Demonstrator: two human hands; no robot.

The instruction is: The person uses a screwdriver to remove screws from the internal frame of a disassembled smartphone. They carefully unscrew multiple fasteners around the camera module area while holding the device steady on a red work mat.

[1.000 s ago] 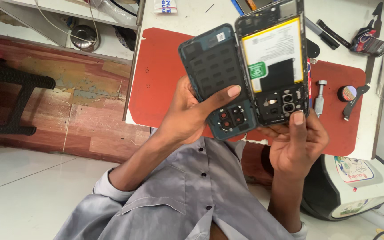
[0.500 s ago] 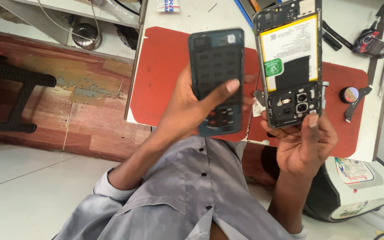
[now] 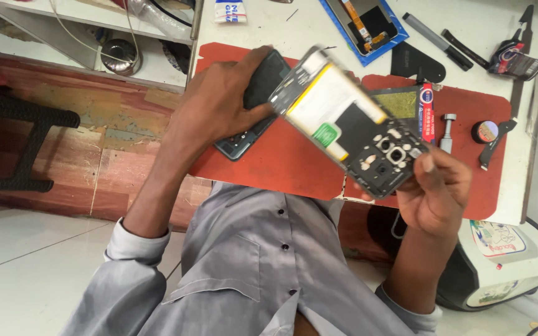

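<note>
My right hand (image 3: 436, 194) grips the camera end of an opened phone body (image 3: 350, 121), tilted over the table, its white battery and green sticker facing up. My left hand (image 3: 216, 102) lies palm down on the dark back cover (image 3: 258, 93), pressing it flat onto the red mat (image 3: 294, 162) at the table's left side. The cover sits partly under the raised phone.
On the white table (image 3: 263, 31) lie a blue-framed screen part (image 3: 368, 25), a glue tube (image 3: 426, 112), a marker (image 3: 432, 37), a small metal tool (image 3: 448, 132) and a round tin (image 3: 486, 131). A white device (image 3: 505, 261) stands on the floor at right.
My left hand lowered the back cover from the air down onto the red mat. The phone body in my right hand tilted over to the left.
</note>
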